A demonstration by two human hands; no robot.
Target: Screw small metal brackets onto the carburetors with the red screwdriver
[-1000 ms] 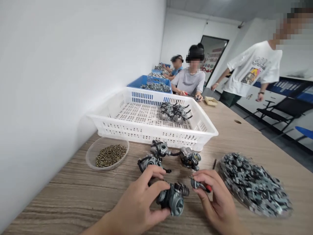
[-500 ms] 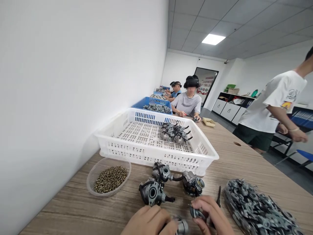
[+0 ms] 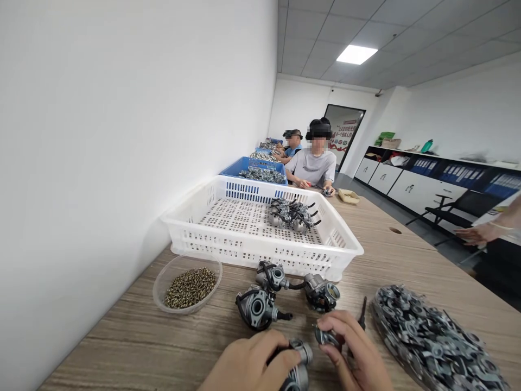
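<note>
My left hand point(image 3: 254, 361) is closed around a silver-grey carburetor point(image 3: 300, 353) at the bottom of the view; part of it is hidden by the fingers. Just to its right, my right hand point(image 3: 354, 353) pinches a small grey metal part point(image 3: 324, 335) between thumb and fingers, apart from the carburetor. Beyond my hands, three carburetors lie on the table: one with a black hose point(image 3: 257, 307), another behind it point(image 3: 272, 275), and a third to the right point(image 3: 321, 291). A thin black tool-like piece point(image 3: 362, 312) sticks out past my right hand.
A clear bowl of brass-coloured small parts point(image 3: 189, 288) stands left. On the right is a clear container heaped with grey metal parts point(image 3: 435, 336). A white basket point(image 3: 260, 255) holds several carburetors. A seated co-worker point(image 3: 313, 163) works beyond; another person's hand point(image 3: 480, 232) shows at right.
The person walking at right has moved mostly out of view. The table scene sits slightly higher in view, and more of the carburetor in my left hand shows. My right hand keeps its pinch.
</note>
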